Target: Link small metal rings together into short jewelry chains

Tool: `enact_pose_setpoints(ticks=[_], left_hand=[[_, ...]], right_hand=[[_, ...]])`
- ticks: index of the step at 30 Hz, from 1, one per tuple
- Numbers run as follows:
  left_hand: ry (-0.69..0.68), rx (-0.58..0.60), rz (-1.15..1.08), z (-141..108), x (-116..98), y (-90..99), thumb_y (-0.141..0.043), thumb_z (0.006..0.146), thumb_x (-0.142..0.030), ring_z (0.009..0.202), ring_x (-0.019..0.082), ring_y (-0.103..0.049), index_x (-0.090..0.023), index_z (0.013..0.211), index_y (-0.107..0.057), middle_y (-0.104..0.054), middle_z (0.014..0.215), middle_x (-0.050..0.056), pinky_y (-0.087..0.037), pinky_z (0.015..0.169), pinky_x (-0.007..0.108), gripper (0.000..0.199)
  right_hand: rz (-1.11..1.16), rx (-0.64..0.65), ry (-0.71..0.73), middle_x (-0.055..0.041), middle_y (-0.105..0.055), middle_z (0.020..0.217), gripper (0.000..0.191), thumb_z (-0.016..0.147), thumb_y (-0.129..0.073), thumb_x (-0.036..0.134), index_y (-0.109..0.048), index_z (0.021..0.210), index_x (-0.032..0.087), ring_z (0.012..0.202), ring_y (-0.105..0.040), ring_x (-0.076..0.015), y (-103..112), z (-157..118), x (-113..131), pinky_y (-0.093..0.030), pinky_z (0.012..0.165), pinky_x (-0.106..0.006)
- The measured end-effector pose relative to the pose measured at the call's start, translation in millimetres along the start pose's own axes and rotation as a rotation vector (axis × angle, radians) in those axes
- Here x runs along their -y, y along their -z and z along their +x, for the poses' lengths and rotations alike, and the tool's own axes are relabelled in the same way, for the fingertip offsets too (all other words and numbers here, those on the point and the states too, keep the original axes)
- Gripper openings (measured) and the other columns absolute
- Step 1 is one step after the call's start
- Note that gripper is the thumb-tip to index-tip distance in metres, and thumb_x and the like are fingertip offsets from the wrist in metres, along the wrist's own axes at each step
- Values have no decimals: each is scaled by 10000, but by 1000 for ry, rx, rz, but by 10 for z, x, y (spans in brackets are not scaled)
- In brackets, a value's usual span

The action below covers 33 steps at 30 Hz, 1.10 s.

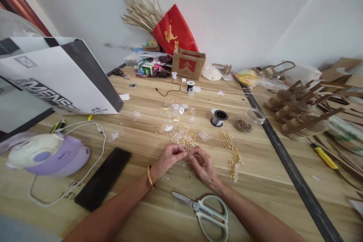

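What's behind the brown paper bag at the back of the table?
A red bag rises behind the brown paper bag. Its lower part is covered, so what it rests on there can't be seen.

craft workspace, beads [183, 138] and wire spool [219, 118] on tabletop [159, 215]

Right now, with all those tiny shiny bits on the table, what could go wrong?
The shiny little pieces lie loose in a pile just beyond the left hand and the right hand, so a bump might scatter them. The scissors lie with their blades open a little or shut, I can't tell, but the pointed tip is near the left wrist and could poke it. The gold chains are bunched together and might tangle.
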<state>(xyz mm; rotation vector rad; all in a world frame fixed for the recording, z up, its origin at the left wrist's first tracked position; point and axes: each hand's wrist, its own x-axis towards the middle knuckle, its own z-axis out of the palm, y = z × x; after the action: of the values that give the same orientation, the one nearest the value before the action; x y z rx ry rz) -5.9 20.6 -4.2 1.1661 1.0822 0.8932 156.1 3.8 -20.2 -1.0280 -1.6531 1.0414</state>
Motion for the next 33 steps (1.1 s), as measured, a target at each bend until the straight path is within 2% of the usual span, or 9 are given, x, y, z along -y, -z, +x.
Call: enact_pose_setpoints(ticks=[16, 33], left_hand=[[-27, -33, -13, 15, 18, -7, -707, 669, -282, 626, 110, -512, -109, 664, -641, -600, 632, 3, -391, 625, 226, 185], [-34, -9, -13, 20, 31, -7, -691, 682, -287, 624, 109, -511, -108, 664, -642, -605, 635, 10, -388, 625, 226, 186]], right_hand=[[57, 63, -9, -11, -516, 696, 202, 886, -503, 348, -533, 779, 179, 625, -481, -133, 4, 1, 8, -383, 530, -229], [93, 103, -48, 0, -496, 697, 186, 890, -496, 339, -522, 796, 180, 558, -426, -112, 7, -19, -41, -345, 508, -229]])
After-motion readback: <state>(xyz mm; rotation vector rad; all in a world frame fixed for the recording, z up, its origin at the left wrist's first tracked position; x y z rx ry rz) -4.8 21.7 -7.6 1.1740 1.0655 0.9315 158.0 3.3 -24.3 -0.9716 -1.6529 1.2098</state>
